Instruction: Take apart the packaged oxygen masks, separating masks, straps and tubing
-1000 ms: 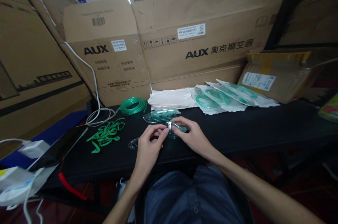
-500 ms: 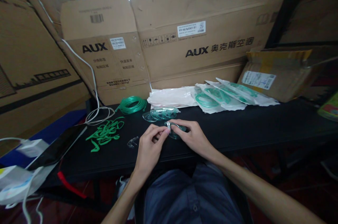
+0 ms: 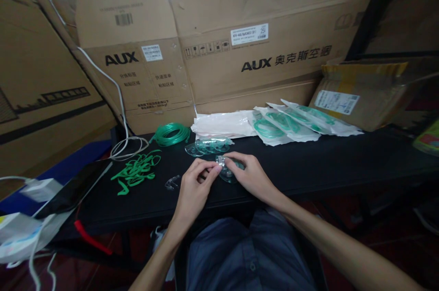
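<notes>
A clear green-tinted oxygen mask (image 3: 229, 176) is between my two hands, just above the black table's front half. My right hand (image 3: 255, 176) grips it from the right, thumb and fingers closed over its upper edge. My left hand (image 3: 195, 185) pinches at the mask's upper left edge, beside a small shiny metal strip (image 3: 220, 160). My fingers partly cover the mask, and I cannot tell exactly how the strip sits on it. Behind the hands lies a row of several nested clear masks (image 3: 210, 146). Small clear pieces (image 3: 172, 182) rest left of my left hand.
Coiled green tubing (image 3: 171, 134) and a tangle of green elastic straps (image 3: 137, 170) lie on the left. White pouches (image 3: 222, 124) and filled packets (image 3: 270, 127) line the back. Cardboard boxes (image 3: 267, 7) stand behind. A phone (image 3: 73, 188) and white cables (image 3: 120, 94) occupy the far left.
The mask has turned slightly between my hands, so the shiny strip and more of the mask's lower part show. Both hands keep nearly the same place and grip.
</notes>
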`<state>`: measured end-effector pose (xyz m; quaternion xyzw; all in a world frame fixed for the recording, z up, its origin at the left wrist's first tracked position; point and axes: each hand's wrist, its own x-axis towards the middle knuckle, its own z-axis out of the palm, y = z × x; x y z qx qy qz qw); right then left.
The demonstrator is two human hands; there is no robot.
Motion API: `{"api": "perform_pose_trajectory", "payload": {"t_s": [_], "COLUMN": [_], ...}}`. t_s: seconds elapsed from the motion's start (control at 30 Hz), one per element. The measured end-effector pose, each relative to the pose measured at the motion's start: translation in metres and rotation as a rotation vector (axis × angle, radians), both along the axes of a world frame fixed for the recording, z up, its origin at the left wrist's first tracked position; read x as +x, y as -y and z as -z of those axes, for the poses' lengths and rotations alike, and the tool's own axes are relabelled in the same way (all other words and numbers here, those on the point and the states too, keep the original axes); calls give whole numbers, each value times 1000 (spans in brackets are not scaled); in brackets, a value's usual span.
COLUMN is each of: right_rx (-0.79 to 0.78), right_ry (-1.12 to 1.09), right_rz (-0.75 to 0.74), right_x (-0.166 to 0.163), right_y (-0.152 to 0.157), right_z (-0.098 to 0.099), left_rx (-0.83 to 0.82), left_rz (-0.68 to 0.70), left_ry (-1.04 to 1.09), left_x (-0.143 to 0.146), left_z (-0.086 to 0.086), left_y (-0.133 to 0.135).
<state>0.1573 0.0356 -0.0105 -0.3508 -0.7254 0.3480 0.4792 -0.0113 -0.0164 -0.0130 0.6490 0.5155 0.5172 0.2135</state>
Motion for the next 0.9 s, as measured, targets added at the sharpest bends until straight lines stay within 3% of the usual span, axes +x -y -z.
{"api": "perform_pose_trajectory", "payload": {"t_s": [0.13,0.37,0.6,0.9], "right_rx": [8,11,-47,20], "right_ry": [-20,-22,-23,82], "right_rz": [-37,-65,-186,-248], "right_x": [0,-1,0,-1], "right_y": [2,3,8,8], "right_z": [-1,-2,-5,-3], "left_rx": [98,217,203,228], "left_rz": [-90,53,129,53], "left_ry": [-87,-400,-477,-494], "left_x": [-1,-8,-32,-48], "left_z": [-3,-10,-16,-18], "left_y": [0,1,0,-1]}}
